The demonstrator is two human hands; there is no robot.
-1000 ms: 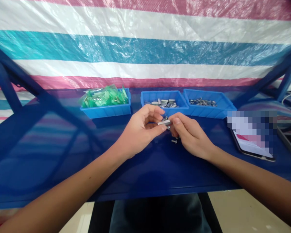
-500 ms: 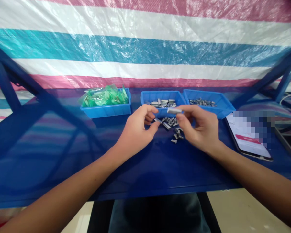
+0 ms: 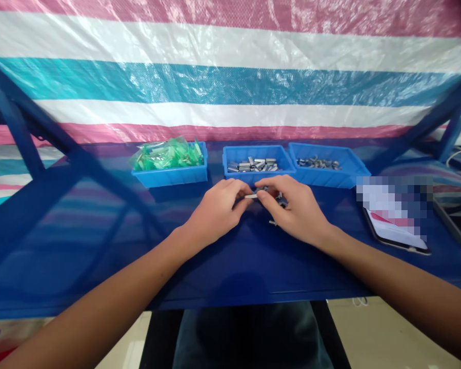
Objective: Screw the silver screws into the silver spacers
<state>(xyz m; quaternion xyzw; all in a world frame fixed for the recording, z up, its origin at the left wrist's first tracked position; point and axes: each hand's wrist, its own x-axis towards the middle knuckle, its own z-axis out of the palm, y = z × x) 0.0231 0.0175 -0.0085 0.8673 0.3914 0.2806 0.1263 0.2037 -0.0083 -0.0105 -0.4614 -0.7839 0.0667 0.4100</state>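
Observation:
Just in front of the middle bin my two hands meet over the blue table. A short silvery metal standoff (image 3: pixel 251 196) lies between their fingertips. My left hand (image 3: pixel 219 209) pinches its left end between thumb and fingers. My right hand (image 3: pixel 295 209) is closed at the other end, its thumb and forefinger pressed close to it. Whether a smaller part sits in the right fingertips cannot be made out. Behind and beneath the right hand lie small loose metal parts (image 3: pixel 281 201), mostly hidden by it. The middle blue bin (image 3: pixel 236 152) holds several similar metal standoffs (image 3: pixel 259 164).
The left blue bin (image 3: pixel 176 177) holds green pieces in clear plastic bags (image 3: pixel 168 155). Small metal screws (image 3: pixel 318 163) lie in the right blue bin (image 3: pixel 353 171). A phone (image 3: pixel 397 225) rests at the right. Blue frame struts (image 3: pixel 34 118) and a striped sheet (image 3: pixel 230 84) stand behind.
My right hand has come down and left with its metal standoff, meeting my left fingertips. The right hand now covers most of the loose parts. The view has shifted slightly.

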